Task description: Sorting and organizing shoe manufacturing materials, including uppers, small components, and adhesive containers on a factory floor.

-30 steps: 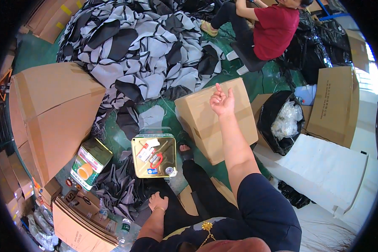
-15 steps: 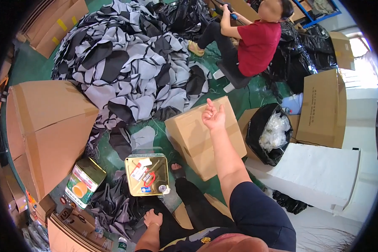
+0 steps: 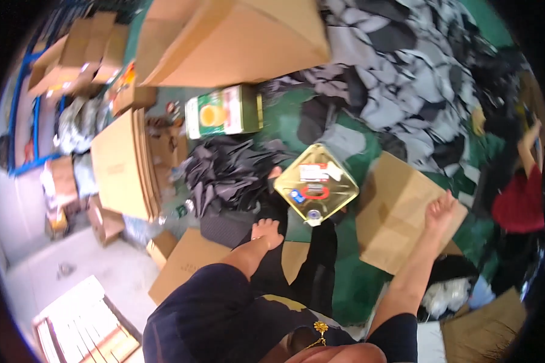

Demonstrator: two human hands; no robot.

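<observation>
My left hand [image 3: 266,234] lies on my left thigh, its fingers spread and holding nothing. My right arm reaches out to the right. At its end my right hand [image 3: 440,213] is raised over a closed cardboard box [image 3: 399,212], fingers curled in and nothing seen in them; I cannot tell whether it touches the box. A square gold-coloured tin [image 3: 336,202] with a red handle and a round cap stands in front of my knees. Left of it is a heap of dark grey cut pieces [image 3: 230,178].
A large pile of grey and black cut pieces [image 3: 393,91] covers the floor ahead. A big carton [image 3: 242,45] and a green-and-white tin [image 3: 218,115] stand to the left. Flattened cardboard sheets [image 3: 121,163] lean nearby. A person in a red top [image 3: 518,202] sits far right.
My view has swung left, bringing shelves and stacked cardboard into sight. My right hand's stretched finger has curled in. The left hand stays on my thigh.
</observation>
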